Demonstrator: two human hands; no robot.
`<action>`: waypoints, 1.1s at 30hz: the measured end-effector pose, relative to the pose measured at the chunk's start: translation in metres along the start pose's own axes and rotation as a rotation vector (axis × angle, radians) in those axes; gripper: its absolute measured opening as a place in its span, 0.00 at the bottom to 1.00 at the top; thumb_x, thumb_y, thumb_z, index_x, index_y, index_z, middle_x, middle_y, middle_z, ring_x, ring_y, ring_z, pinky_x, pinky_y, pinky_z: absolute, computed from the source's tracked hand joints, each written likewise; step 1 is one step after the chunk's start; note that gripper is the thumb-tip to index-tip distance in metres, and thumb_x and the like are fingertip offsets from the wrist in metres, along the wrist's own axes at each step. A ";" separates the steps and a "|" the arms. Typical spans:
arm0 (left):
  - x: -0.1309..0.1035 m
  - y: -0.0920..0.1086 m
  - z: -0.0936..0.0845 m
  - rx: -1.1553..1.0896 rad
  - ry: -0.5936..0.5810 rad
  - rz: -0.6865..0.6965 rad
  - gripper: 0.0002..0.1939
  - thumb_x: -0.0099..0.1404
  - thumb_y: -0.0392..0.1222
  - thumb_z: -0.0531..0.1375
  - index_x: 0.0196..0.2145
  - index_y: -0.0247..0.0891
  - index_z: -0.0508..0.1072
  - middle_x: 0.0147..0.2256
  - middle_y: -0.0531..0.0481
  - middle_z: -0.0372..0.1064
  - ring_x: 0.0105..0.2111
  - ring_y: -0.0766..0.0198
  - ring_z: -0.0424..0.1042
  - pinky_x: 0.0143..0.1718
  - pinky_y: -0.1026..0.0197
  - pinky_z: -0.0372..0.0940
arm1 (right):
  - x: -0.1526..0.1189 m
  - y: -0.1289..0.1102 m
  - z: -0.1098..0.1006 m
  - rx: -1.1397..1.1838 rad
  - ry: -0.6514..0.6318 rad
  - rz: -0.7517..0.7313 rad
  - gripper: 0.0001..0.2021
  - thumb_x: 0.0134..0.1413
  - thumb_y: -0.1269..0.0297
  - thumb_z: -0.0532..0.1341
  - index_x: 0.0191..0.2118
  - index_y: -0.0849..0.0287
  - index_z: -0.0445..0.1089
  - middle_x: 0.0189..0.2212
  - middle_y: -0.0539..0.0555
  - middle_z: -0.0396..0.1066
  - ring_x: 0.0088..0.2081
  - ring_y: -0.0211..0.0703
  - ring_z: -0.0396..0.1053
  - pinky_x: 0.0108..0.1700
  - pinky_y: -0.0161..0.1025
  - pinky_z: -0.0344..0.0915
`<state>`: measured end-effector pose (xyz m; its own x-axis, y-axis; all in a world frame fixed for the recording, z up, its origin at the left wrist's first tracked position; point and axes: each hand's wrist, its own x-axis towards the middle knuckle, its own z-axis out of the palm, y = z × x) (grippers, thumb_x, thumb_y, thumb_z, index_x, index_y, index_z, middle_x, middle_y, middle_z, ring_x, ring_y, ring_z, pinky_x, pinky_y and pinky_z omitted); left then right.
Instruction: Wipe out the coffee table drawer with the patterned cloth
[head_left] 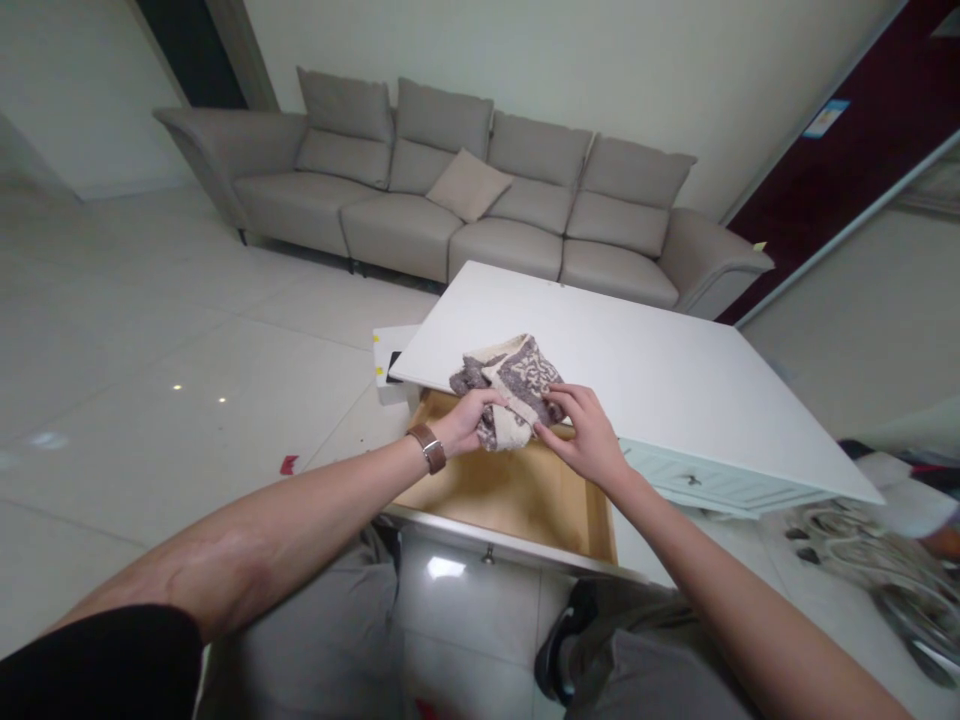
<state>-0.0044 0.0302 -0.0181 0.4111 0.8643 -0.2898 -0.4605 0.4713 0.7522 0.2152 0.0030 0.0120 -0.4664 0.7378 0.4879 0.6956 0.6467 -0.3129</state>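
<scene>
A folded towel (517, 385), cream with a grey-brown pattern, is held up over the open drawer (517, 500) at the table's near edge. My left hand (469, 420), with a watch above it on the wrist, grips the towel's left side; some of its fingers are hidden behind the cloth. At the right side, my right hand (589, 435) pinches the towel between thumb and fingers. The drawer has a pale wooden inside and a white front with a small knob.
Around the drawer stands a white table (637, 370) with a second, closed drawer (690, 480) to the right. A grey sofa (397, 235) with a loose cushion (469, 185) lies beyond. A white box (390, 385) sits left of the table. Various items (862, 560) clutter the floor at right.
</scene>
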 end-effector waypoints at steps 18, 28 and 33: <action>-0.003 -0.012 0.018 0.022 0.134 0.117 0.13 0.49 0.27 0.63 0.34 0.32 0.77 0.33 0.45 0.79 0.33 0.58 0.78 0.44 0.56 0.73 | 0.003 0.001 0.012 0.213 0.164 0.215 0.11 0.66 0.63 0.55 0.34 0.55 0.73 0.33 0.54 0.71 0.35 0.45 0.70 0.38 0.40 0.66; 0.000 -0.030 0.028 0.235 0.079 0.118 0.05 0.48 0.31 0.62 0.26 0.35 0.72 0.26 0.49 0.72 0.27 0.63 0.70 0.35 0.60 0.67 | -0.001 -0.020 0.018 0.080 0.039 0.133 0.09 0.67 0.64 0.54 0.36 0.54 0.70 0.35 0.55 0.69 0.40 0.49 0.68 0.43 0.45 0.63; 0.001 -0.027 0.027 0.098 -0.149 0.069 0.14 0.41 0.36 0.57 0.29 0.33 0.74 0.30 0.44 0.74 0.31 0.60 0.72 0.34 0.58 0.67 | -0.005 -0.014 0.024 0.212 -0.018 0.183 0.11 0.61 0.57 0.62 0.46 0.55 0.71 0.51 0.61 0.68 0.54 0.56 0.66 0.57 0.53 0.64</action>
<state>0.0295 0.0134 -0.0222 0.4966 0.8550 -0.1498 -0.4160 0.3859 0.8234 0.1946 -0.0050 -0.0051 -0.3551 0.8480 0.3935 0.6401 0.5273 -0.5588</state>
